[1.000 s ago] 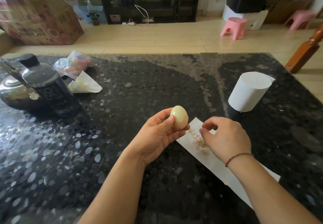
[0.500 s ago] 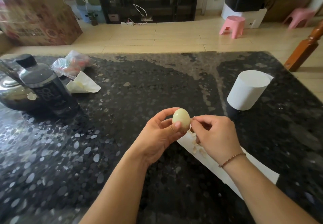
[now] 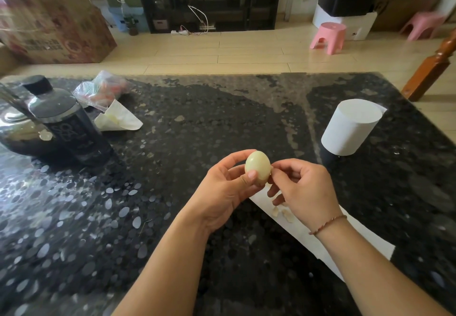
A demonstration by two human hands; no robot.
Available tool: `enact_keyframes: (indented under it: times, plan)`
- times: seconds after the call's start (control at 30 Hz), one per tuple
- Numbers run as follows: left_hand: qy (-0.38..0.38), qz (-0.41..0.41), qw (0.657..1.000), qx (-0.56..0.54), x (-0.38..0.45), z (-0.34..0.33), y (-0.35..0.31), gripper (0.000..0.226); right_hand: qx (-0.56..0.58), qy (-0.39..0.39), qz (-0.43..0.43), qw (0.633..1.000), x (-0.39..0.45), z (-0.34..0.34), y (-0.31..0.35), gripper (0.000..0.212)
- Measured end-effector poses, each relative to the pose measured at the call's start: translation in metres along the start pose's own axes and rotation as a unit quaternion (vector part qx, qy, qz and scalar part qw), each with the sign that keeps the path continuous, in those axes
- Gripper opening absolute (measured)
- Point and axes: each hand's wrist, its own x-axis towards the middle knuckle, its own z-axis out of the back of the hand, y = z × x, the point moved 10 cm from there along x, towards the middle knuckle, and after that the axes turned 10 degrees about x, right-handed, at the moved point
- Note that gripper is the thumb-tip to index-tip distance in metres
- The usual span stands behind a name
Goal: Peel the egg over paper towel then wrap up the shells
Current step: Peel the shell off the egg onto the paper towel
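Observation:
A pale, smooth egg is held upright between the thumb and fingers of my left hand, above the near middle of the dark table. The fingertips of my right hand pinch at the egg's right side. Below both hands a white paper towel sheet lies flat, running toward the lower right. A few bits of eggshell lie on it just under my right hand, partly hidden by the fingers.
A white paper towel roll stands at the right. At the left sit a dark bottle, a metal kettle, a plastic bag and a crumpled white paper. The black speckled table ends ahead at the floor.
My right hand rose from the shell bits on the paper towel to the egg's right side. My left hand kept the egg, turning it slightly.

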Motion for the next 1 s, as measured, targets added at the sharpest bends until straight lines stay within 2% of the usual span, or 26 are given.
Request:
enact_keyframes:
  times: [0.4,0.63,0.73,0.83,1.0]
  plan:
    - [0.005,-0.009,0.999,0.034,0.0016,-0.0011,0.0007,0.040,0.035,0.003,-0.028,0.999,0.0005,-0.0003,-0.0034,0.012]
    - [0.000,-0.007,0.996,0.093,0.0021,-0.0009,0.0025,0.044,-0.025,0.000,-0.024,0.999,0.0009,0.0007,-0.0056,0.016]
    - [-0.012,-0.009,0.998,0.061,0.0027,0.0004,0.0013,0.045,-0.007,-0.012,-0.028,1.000,0.0023,0.0036,-0.0058,0.015]
    - [-0.026,-0.008,0.999,0.034,0.0030,0.0003,0.0017,0.028,0.048,-0.022,-0.035,0.998,0.0039,0.0072,-0.0060,0.021]
    - [-0.021,0.016,1.000,-0.001,0.0022,-0.0018,0.0067,0.030,0.085,-0.025,-0.033,0.996,0.0038,0.0087,-0.0074,0.029]
